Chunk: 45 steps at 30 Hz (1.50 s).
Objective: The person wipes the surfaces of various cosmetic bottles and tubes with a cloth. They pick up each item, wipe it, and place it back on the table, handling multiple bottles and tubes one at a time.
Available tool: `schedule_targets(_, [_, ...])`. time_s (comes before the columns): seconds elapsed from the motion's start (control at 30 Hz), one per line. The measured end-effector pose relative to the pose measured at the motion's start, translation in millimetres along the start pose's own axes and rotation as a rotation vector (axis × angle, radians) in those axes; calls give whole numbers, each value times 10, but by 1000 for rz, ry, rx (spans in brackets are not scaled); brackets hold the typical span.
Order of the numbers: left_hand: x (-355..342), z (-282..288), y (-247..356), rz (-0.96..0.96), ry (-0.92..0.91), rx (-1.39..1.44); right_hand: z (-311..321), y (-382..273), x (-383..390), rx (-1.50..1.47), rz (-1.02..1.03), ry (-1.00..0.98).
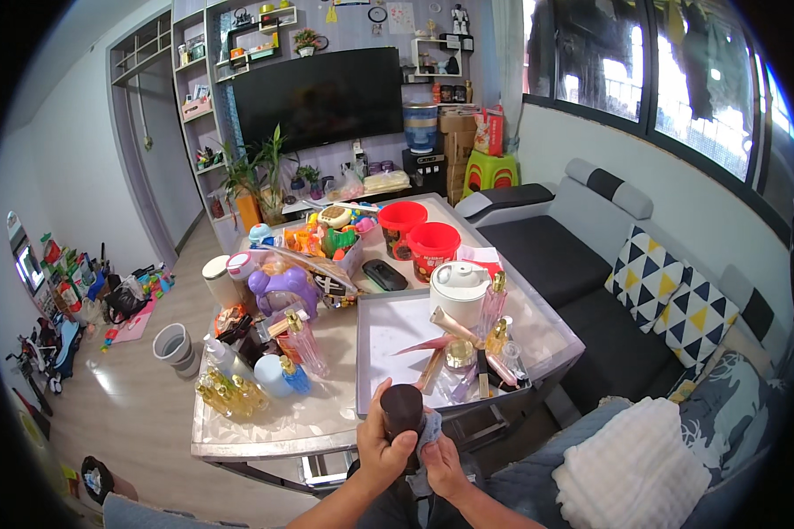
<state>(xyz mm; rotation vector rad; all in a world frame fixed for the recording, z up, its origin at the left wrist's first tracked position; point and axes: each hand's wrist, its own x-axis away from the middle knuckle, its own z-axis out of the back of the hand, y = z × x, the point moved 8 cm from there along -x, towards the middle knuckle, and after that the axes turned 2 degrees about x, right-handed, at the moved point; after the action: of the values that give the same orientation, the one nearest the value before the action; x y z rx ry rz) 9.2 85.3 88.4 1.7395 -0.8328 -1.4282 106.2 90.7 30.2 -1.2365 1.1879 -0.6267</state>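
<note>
Both hands (pixel 410 454) hold a dark jar (pixel 402 412) and cloth (pixel 428 432).

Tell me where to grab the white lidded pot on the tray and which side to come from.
Grip the white pot round its body, below the domed lid, which may lift off. Probably come from above and from the left, over the bare tray: tall bottles crowd its right side, red tubs stand behind it.

Dark brown cylindrical jar (pixel 402 411), upright, w/ grey cloth (pixel 426 434) pressed against its right side.
</note>
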Motion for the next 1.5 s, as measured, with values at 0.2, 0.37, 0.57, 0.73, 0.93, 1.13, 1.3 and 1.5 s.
schedule_targets(0.2, [-179, 118, -39, 31, 54, 116, -101, 340, 163, -396, -229, -63])
schedule_targets(0.37, [-357, 269, 82, -32, 183, 34, -48, 592, 234, -539, -444, -18])
schedule_targets(0.57, [-979, 621, 298, -127, 265, -86, 92, 779, 469, -573, -565, 103])
schedule_targets(0.73, [-1502, 907, 408, -75, 238, -126, 297, 728, 496, -549, -520, 174])
schedule_targets(0.93, [-1939, 1226, 335, 22, 137, -250, 373, 764, 507, -558, -483, 186])
schedule_targets(1.13, [-2062, 1396, 23, 157, 97, -399, 420, 770, 500, -510, -477, 240])
schedule_targets(1.3, [-2135, 1558, -189, 231, 69, -486, 424, 778, 495, -571, -479, 227])
schedule_targets(1.5, [-2154, 1588, -293, 373, 55, -648, 435, 780, 483, -516, -467, 238])
